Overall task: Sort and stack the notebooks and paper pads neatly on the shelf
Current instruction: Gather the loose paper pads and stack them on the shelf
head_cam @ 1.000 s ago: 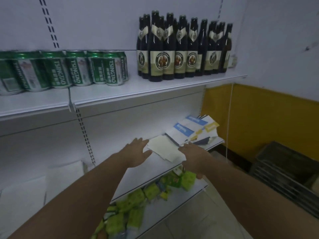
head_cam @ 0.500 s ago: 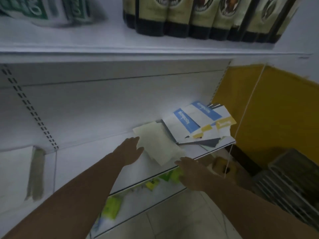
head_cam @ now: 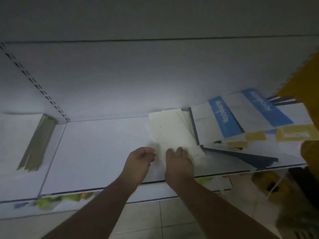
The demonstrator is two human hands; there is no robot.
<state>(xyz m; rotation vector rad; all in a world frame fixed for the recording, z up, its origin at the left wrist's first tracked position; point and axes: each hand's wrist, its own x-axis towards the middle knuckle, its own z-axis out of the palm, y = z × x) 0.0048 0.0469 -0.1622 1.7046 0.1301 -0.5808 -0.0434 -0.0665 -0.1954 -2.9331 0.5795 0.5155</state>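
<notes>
1. The shelf (head_cam: 103, 152) carries the pad, whose near end lies close to the front lip. A hard pull could spill it to the floor.
2. Notebooks (head_cam: 224, 121), fanned right of the pad, touch its edge, so a tug may drag them askew.
3. The pad (head_cam: 169, 128) looks loose-layered and liable to splay.
4. The right grip (head_cam: 179, 163) clasps the pad's near end. The left grip (head_cam: 138, 161) is curled beside the pad, and I can't tell if it's holding.

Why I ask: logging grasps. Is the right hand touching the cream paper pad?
Touching. The head view shows the right hand with curled fingers lying on the near end of the cream paper pad, no gap.
</notes>
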